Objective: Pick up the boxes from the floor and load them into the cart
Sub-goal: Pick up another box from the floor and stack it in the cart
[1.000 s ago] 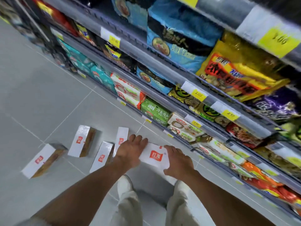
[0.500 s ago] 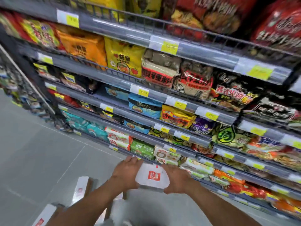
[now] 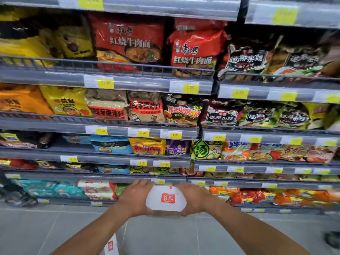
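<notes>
A white box with a red logo (image 3: pixel 166 198) is held in front of me, off the floor, at the height of the lowest shelves. My left hand (image 3: pixel 135 196) grips its left side and my right hand (image 3: pixel 193 197) grips its right side. Another white box with a red logo (image 3: pixel 111 245) shows partly on the floor below my left forearm. No cart is in view.
A tall grey shelf unit (image 3: pixel 147 85) packed with instant noodle packets fills the view ahead, with yellow price tags along its rails. Grey tiled floor (image 3: pixel 174 234) lies below. A dark object (image 3: pixel 333 239) sits at the right edge of the floor.
Both hands lifted the white box from the floor up in front of the shelves. My view rose from the floor to the shelves, and most floor boxes dropped out of sight.
</notes>
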The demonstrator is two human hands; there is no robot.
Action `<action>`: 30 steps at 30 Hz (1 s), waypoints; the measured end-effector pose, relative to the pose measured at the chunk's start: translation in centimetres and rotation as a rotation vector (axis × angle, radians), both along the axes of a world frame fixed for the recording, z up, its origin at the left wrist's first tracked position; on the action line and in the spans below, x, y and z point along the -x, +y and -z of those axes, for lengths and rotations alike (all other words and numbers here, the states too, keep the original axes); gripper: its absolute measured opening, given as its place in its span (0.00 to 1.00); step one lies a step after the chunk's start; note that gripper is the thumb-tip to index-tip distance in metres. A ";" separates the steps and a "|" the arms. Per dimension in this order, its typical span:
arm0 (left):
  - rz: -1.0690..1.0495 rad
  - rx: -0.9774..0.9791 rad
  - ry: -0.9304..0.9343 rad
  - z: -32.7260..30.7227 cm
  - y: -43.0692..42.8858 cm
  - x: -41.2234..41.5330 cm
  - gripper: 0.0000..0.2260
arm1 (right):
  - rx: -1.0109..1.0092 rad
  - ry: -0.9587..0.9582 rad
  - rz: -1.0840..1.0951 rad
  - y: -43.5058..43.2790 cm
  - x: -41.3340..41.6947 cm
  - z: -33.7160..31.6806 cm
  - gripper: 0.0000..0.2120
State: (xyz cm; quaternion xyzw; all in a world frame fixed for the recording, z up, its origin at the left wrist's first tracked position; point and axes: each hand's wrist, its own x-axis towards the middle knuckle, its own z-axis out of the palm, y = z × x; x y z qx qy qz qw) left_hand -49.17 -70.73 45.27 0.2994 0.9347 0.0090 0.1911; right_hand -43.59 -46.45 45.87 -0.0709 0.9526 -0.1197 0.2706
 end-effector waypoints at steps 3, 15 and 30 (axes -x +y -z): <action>0.071 -0.012 -0.005 -0.5 5.3 0.0 0.43 | -0.018 0.017 0.066 4.9 -1.9 -0.6 0.42; 0.498 -0.067 -0.013 -1.5 33.1 -5.2 0.41 | -0.036 0.066 0.508 27.5 -16.8 -1.2 0.42; 1.034 -0.058 -0.021 -2.6 60.3 -17.5 0.33 | -0.046 0.081 1.096 43.4 -36.2 -1.9 0.47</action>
